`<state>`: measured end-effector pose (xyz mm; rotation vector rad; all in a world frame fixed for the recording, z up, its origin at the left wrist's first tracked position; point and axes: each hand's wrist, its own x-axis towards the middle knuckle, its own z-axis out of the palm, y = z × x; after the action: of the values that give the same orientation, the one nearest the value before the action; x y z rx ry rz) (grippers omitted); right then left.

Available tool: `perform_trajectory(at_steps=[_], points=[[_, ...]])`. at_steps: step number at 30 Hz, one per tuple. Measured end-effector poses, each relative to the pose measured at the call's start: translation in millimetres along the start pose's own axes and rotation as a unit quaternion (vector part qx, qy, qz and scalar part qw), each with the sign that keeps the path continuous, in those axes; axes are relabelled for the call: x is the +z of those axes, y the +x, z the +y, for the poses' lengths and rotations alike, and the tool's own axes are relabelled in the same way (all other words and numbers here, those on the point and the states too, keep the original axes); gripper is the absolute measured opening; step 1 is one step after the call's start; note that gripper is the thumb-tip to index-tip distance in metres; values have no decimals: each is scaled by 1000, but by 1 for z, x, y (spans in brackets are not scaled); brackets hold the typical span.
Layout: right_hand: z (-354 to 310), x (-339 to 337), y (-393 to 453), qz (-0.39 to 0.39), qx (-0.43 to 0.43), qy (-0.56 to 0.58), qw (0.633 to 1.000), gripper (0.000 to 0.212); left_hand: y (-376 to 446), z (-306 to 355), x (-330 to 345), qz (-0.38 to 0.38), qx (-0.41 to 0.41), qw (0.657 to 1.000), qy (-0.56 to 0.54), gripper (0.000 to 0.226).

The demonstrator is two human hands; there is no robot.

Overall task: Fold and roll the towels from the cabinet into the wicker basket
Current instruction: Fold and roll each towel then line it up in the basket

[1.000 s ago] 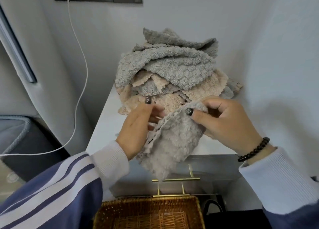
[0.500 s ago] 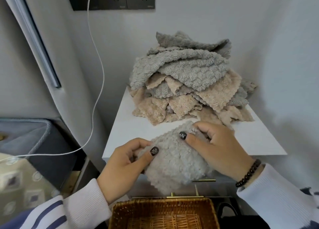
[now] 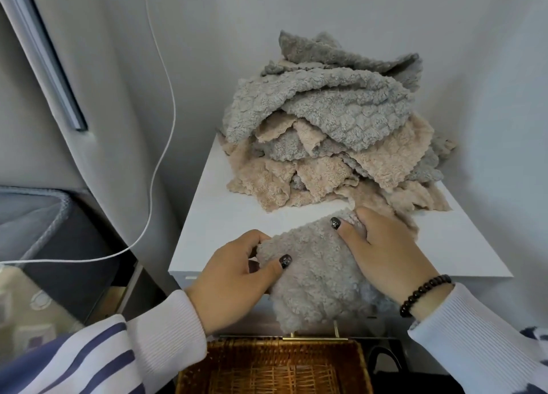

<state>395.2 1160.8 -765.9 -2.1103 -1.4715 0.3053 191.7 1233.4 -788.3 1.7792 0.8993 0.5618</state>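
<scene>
White counter (image 3: 225, 224), flat top, set in a corner with grey walls behind and to the right. Heap of fleecy towels (image 3: 329, 132) lies directly on it toward the back, grey ones on top, beige ones underneath, their scalloped edges spilling out to the front and right. One grey towel (image 3: 311, 272) lies on the front part and hangs over the front edge; both hands are on it. Bare white surface left of the heap and at the front right corner.
</scene>
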Motion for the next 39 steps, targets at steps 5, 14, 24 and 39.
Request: perform_trajectory(at_steps=[5, 14, 24, 39], points=[[0, 2, 12, 23, -35, -65, 997, 30, 1, 5, 6, 49, 21, 980, 194, 18], [8, -2, 19, -43, 94, -55, 993, 60, 20, 11, 5, 23, 29, 950, 310, 33], [-17, -41, 14, 145, -97, 261, 949, 31, 40, 47, -16, 131, 222, 966, -23, 30], [-6, -42, -12, -224, -122, -12, 967, 23, 15, 6, -25, -111, 343, 859, 362, 37]])
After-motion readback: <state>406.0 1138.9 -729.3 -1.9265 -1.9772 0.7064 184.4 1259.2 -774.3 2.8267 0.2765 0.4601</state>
